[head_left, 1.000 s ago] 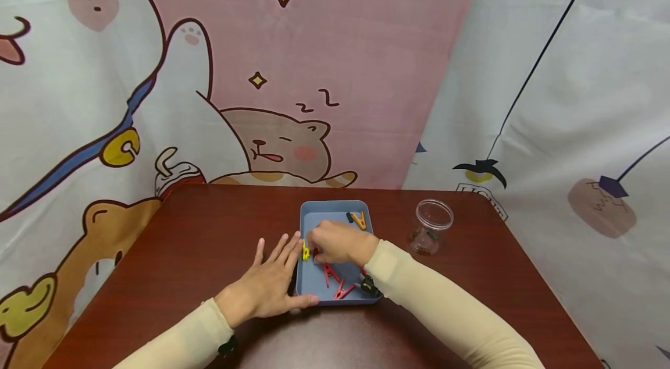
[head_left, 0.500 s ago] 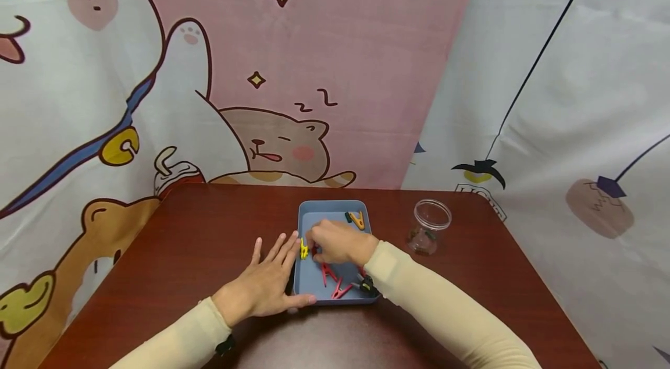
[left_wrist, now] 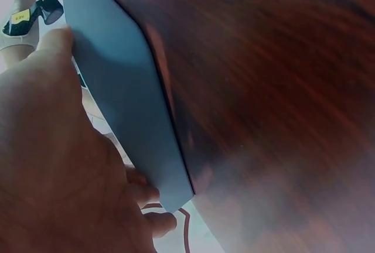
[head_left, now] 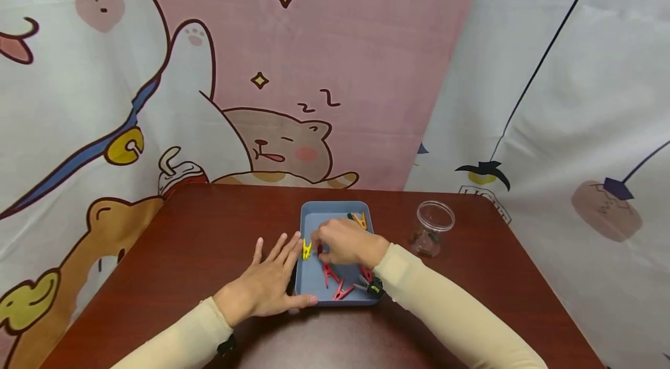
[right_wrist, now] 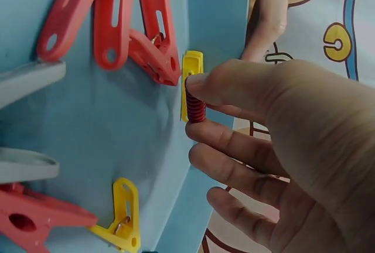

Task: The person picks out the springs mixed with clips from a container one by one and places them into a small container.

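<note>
While the small red coiled spring (right_wrist: 195,108), centre of the right wrist view, sits pinched between thumb and fingers of the right hand (head_left: 345,241), that hand has edged rightward in the head view, baring more of the small yellow plastic clip (head_left: 306,250) left of it. Likely meaning: grip made, spring coming clear of the clips.

Location: inside the rectangular blue-grey tray (head_left: 314,287), centre of frame; spring largely masked by fingers in the head view.

Red plastic clips (head_left: 342,290): lower part of tray.

Left hand (head_left: 272,279): fingers spread, thumb at tray's near edge; only the left wrist view shows the outer side wall it spans.

Clear lidless jar (head_left: 425,229): right of centre, head view only; small contents indistinct.
</note>
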A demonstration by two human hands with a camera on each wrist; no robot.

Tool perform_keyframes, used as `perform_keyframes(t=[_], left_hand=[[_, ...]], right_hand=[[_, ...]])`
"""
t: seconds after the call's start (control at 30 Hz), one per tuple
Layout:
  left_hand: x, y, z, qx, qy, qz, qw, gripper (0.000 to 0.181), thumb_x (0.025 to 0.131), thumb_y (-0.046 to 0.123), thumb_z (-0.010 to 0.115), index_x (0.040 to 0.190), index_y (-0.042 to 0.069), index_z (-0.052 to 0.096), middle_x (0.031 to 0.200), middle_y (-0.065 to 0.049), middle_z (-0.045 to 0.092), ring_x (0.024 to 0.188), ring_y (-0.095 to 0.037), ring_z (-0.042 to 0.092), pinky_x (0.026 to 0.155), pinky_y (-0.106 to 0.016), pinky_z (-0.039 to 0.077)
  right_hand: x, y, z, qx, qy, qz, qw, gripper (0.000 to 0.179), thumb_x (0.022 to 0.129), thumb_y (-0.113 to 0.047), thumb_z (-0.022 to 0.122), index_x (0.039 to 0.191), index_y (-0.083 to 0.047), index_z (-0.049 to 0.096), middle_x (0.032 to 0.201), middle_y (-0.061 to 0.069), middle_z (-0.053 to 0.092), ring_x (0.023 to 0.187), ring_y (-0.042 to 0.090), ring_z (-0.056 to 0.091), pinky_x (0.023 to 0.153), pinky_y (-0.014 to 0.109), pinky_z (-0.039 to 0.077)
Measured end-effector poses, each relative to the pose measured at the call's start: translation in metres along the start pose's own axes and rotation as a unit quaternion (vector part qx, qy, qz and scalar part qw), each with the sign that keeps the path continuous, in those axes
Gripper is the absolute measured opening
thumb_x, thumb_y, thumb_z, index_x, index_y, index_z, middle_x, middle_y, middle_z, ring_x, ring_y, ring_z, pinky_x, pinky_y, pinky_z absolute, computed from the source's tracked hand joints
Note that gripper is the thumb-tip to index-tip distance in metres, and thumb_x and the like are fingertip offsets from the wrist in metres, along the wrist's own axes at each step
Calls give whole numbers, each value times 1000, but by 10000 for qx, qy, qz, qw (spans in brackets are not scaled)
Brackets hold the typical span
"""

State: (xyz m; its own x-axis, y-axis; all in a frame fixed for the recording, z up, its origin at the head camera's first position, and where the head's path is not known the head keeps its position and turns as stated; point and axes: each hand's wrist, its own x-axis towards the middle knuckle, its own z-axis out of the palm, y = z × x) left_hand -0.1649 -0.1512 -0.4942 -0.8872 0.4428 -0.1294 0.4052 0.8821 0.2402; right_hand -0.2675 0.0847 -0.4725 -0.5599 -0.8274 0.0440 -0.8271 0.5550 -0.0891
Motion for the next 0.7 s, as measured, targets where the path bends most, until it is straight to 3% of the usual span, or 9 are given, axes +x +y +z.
perform_keyframes(t=[0.43, 0.7], left_hand=[[-2, 0, -1, -1, 1, -46, 10000, 131, 98, 94, 63, 188, 8, 19, 199, -11, 13, 185, -44, 12, 140, -86, 6], [-1, 2, -3, 31, 24, -14, 10000, 131, 99, 93, 65, 187, 7, 20, 198, -12, 15, 184, -46, 16, 140, -87, 6]], right_hand=[[-19, 1, -9, 32, 399, 42, 9992, 15, 101, -26, 92, 117, -23, 92, 115, -5, 85, 96, 12, 80, 80, 31, 65], [-35, 5, -18, 72, 621, 277, 9977, 18, 101, -25, 92, 118, -23, 91, 116, -4, 85, 92, 12, 78, 79, 28, 64]])
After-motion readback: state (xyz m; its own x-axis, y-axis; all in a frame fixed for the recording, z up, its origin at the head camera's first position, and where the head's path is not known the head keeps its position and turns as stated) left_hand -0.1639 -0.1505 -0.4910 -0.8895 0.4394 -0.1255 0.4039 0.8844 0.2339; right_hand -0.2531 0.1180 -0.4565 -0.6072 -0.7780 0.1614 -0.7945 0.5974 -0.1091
